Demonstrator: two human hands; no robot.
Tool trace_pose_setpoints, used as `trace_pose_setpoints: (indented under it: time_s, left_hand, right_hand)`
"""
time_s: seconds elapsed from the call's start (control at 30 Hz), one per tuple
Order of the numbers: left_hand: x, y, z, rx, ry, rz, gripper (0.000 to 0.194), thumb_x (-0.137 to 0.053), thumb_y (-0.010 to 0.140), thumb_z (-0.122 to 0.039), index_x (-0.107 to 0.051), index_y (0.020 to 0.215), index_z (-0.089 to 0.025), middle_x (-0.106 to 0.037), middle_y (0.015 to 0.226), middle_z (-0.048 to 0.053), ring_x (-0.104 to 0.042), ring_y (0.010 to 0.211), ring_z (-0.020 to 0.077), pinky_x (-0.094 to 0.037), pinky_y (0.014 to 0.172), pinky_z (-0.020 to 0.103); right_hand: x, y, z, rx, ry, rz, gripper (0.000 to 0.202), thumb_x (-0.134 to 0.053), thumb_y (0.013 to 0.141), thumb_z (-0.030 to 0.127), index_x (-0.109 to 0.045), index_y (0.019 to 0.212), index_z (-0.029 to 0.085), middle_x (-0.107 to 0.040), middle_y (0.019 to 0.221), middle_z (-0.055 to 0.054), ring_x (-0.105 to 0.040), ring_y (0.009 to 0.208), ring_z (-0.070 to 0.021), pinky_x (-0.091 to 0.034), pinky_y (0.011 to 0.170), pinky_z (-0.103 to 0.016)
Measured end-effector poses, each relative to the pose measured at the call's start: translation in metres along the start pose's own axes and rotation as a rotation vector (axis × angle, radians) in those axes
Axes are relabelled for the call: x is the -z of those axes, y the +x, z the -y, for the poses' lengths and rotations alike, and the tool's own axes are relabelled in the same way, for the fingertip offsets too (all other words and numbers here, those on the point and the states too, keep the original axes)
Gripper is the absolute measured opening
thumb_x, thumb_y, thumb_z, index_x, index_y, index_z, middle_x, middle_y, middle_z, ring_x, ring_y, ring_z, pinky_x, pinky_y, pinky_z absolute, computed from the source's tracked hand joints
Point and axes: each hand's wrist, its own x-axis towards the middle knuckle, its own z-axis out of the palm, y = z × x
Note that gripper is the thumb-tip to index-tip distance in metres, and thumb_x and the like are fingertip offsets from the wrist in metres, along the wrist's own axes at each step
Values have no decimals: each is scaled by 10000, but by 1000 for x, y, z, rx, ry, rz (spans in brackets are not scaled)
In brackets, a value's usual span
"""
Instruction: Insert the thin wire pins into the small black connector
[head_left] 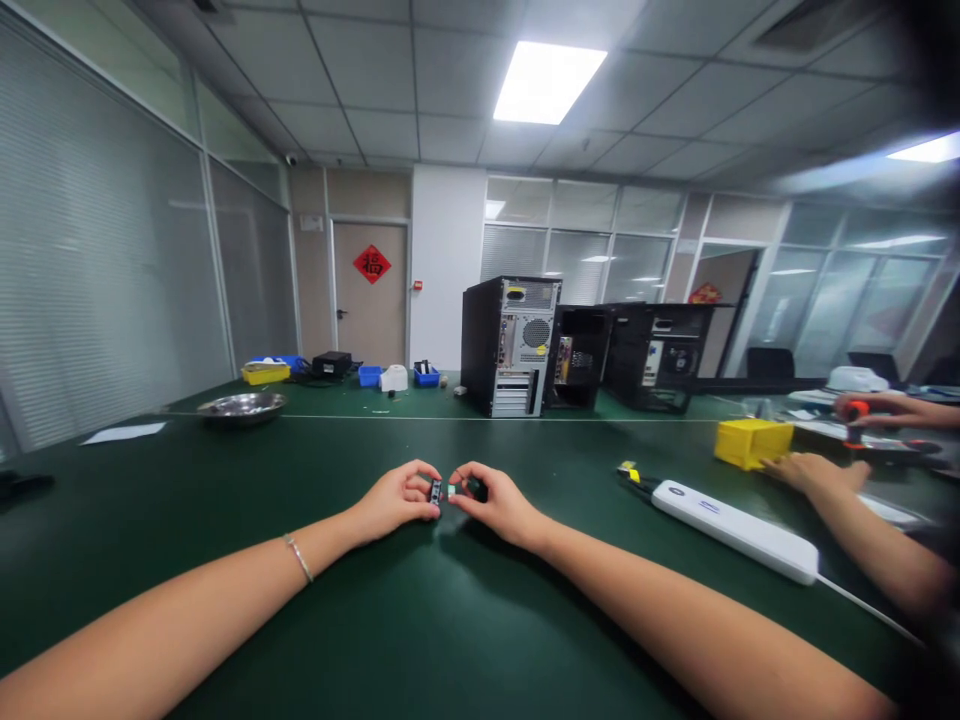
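Observation:
Between the thumb and fingers of my left hand (401,500) is a small dark part with metallic spots (435,492), its kind too small to make out. My right hand (495,503) pinches a tiny pale green-white piece (451,491) between thumb and forefinger, close beside the dark part. Whether the two pieces touch I cannot tell. Both hands are near each other just above the green table (390,630), and the right hand's curled fingers lie in shadow.
Right of my hands lies a white power strip (735,530). Beyond it, another person's hands (817,475) work near a yellow bin (754,443) with an orange-black screwdriver (855,425). Computer cases (514,345) stand at the back; a metal bowl (244,407) sits at left.

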Motion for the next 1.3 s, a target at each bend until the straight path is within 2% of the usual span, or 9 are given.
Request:
trace_pose_setpoints:
  time_s: [0.1,0.2,0.4,0.63,0.73,0.9,1.07,1.2,1.3]
  left_hand:
    - [-2,0,2,-1,-20,3,496,-810,599,-192,-508,992,-166,-636,741,-24,-658,666,141,-491,684,290]
    - [-5,1,2,-18,-30,-6,491,-813,595,-184,-504,977,-166,-631,707,-36,-659,630,137,-498,653,277]
    - [-9,0,4,-64,-6,-17,453,-794,604,-152,-518,962,-167,-598,670,-63,-645,606,118,-472,586,220]
    - [-13,0,3,-88,-26,-85,443,-818,567,-135,-515,888,-169,-600,674,-62,-631,601,105,-486,592,217]
    - [-13,-1,0,-90,-83,-66,463,-844,568,-193,-514,892,-168,-609,680,-54,-641,617,111,-499,612,226]
    - [-13,-2,-4,-65,-152,-68,365,-730,733,-399,-522,908,-156,-664,720,6,-671,651,154,-547,659,309]
    - [-13,0,-2,-76,-165,-84,375,-771,690,-364,-520,883,-163,-655,676,-19,-663,622,140,-537,633,280]
    - [-11,1,-4,-107,-151,-135,388,-771,681,-378,-519,879,-160,-643,652,-23,-652,590,137,-508,599,262]
    - [-8,1,-5,-109,-140,-174,401,-768,675,-392,-519,883,-157,-649,669,-5,-661,608,156,-495,599,273]
  right_hand:
    - [-5,0,6,18,91,-62,241,-670,764,311,-595,944,168,-510,695,39,-463,648,-107,-404,637,-222]
    - [-9,-1,12,15,101,-70,226,-676,754,298,-600,925,170,-486,680,45,-443,635,-103,-388,617,-218]
    - [-14,-2,13,9,81,-71,209,-673,750,281,-620,918,168,-547,722,27,-472,653,-111,-397,625,-223]
    - [-17,-2,13,41,-11,-108,170,-661,766,250,-653,921,181,-645,807,-2,-558,728,-142,-433,686,-240]
    - [-17,-3,14,56,-67,-126,144,-652,779,238,-671,915,191,-673,840,-11,-588,758,-153,-441,713,-247]
    - [-17,-3,15,117,-124,-137,126,-619,826,258,-680,921,203,-686,858,-19,-613,776,-157,-446,710,-243]
    - [-16,-2,17,148,-193,-117,169,-632,818,257,-688,973,218,-681,856,-23,-616,773,-163,-456,719,-255]
    - [-15,-1,14,123,-159,-130,254,-630,816,274,-665,1066,243,-696,928,-33,-628,806,-183,-477,750,-283]
    - [-14,0,9,95,-146,-155,248,-625,818,290,-660,1055,228,-700,956,-46,-635,827,-195,-485,781,-302]
